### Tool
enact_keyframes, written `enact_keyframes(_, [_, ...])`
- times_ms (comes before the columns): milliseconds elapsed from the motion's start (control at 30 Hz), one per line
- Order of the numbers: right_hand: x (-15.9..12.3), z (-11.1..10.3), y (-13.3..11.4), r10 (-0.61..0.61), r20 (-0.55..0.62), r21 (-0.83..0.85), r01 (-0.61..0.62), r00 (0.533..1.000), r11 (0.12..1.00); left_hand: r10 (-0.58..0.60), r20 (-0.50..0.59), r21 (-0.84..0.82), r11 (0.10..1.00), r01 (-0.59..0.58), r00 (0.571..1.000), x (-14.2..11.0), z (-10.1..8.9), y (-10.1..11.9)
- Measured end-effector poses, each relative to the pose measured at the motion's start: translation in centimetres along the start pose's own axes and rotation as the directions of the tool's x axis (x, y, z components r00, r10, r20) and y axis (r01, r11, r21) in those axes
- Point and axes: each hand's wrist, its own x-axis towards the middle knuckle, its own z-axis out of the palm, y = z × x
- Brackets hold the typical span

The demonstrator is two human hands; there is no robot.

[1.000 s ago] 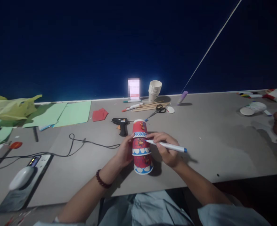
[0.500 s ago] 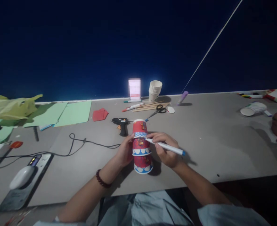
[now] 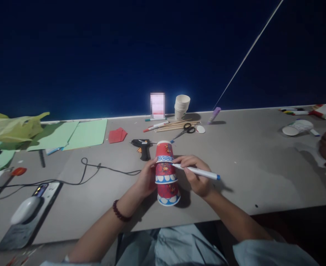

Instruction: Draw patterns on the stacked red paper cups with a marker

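Paper cups [image 3: 166, 169], red and tapered, sit clamped in left hand [image 3: 146, 178]; right hand [image 3: 196, 181] clasps slim marker [image 3: 206, 173].

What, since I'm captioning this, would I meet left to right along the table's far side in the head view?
Yellow bag, right-hand green sheet, red paper, blurred rectangle, white cup stack, white disc, purple tube, tipped cup.

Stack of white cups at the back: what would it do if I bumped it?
The stack of white cups would probably tip easily: it is tall, mouth up, on a narrower base. Its thin rims look like paper, so it is likely light and easy to dent. Fallen, it might roll, being round.
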Motion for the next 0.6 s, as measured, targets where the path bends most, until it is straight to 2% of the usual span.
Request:
enact_keyframes(167, [-0.09,-0.16,0.26,0.013,0.025,0.029,-0.014,1.0,0.999,-0.014,0.002,0.019,1.0,0.014,1.0,0.14,-0.3,0.19])
enact_keyframes(400, [-0.17,-0.11,0.19,0.03,0.015,0.022,-0.03,0.999,0.999,-0.012,0.072,0.041,0.999,0.009,0.997,0.16,-0.17,0.44])
enact_keyframes(500, [-0.02,-0.03,-0.06,0.019,0.026,0.006,-0.019,0.999,1.0,-0.058,0.06,0.061,0.997,0.055,0.996,0.21,-0.54,0.28])
enact_keyframes(600, [0.03,-0.02,-0.14,0.01,0.046,-0.003,-0.01,0.999,1.0,-0.033,0.023,0.052,0.998,0.032,0.999,0.4,-0.96,0.05])
